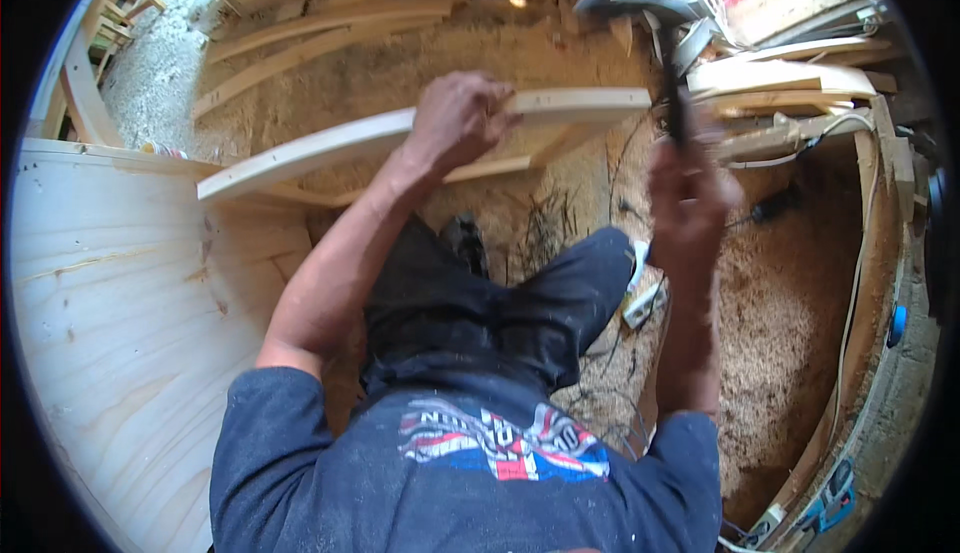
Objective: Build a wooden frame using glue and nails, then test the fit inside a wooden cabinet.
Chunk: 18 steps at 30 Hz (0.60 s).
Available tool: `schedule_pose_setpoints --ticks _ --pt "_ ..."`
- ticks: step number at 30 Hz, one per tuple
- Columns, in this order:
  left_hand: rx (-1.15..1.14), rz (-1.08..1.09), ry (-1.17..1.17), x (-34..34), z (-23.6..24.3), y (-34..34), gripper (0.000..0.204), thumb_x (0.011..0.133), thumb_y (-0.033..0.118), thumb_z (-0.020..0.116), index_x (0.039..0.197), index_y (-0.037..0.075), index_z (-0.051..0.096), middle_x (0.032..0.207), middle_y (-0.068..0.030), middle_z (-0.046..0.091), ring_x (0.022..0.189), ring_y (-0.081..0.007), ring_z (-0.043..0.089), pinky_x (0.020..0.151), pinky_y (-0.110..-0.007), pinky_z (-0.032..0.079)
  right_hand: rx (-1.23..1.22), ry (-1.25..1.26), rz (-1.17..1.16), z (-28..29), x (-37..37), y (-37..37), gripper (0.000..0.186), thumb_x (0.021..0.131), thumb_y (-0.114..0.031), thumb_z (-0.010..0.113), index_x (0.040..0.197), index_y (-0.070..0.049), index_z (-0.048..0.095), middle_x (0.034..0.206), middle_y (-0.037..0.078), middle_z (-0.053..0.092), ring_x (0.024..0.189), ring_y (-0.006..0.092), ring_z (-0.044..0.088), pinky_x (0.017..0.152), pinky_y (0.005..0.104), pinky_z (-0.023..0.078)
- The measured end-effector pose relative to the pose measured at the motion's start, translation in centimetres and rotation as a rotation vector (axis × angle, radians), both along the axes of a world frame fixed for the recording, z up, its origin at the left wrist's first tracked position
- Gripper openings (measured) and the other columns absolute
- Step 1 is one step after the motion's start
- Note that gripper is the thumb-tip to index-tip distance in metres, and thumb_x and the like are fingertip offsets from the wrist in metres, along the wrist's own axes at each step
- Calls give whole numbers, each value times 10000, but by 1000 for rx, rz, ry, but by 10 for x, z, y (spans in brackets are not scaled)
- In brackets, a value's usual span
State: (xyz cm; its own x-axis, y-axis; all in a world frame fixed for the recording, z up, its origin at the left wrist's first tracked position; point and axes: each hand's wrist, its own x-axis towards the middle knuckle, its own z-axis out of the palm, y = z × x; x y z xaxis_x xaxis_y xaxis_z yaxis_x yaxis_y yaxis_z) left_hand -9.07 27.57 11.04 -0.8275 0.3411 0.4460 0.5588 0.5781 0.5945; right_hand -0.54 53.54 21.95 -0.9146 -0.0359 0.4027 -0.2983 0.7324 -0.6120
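Observation:
My left hand [455, 118] grips the top edge of a long curved pale wooden plank [320, 148] that runs from the left plywood panel toward the upper right. My right hand [690, 188] is raised and closed around the dark handle of a hammer [640, 3], whose head is up near the top of the view and blurred. The plank's right end [600, 103] lies just left of the hammer handle. My legs in dark trousers are below the plank.
A large curved plywood panel [110, 323] fills the left. Sawdust [790, 333] covers the floor. Loose curved planks [320, 38] lie at the back, stacked boards [790, 78] at the upper right, black cables [620, 213] on the floor, and a curved wooden rim [870, 273] on the right.

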Motion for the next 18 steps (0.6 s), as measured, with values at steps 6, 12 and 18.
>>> schedule_pose_setpoints --ticks 6,12,18 --pt "-60 75 -42 -2 18 13 312 882 260 759 1112 51 779 1030 -163 748 897 -358 719 788 -438 557 562 117 185 -26 -11 17 520 970 7 564 1480 -98 561 1120 99 780 609 121 602 529 310 483" --pt "-87 83 -30 -2 13 6 327 865 285 781 1104 61 783 1014 -136 755 894 -349 722 782 -436 563 -228 161 49 15 12 2 489 1046 -103 569 1528 -84 485 975 142 762 684 137 696 511 330 543" --pt "-132 87 -52 -7 11 7 339 853 294 794 1102 65 784 1008 -153 757 917 -343 728 796 -439 570 301 -91 152 -4 -4 6 486 1012 -111 594 1492 -84 526 946 256 705 757 353 719 676 464 546"
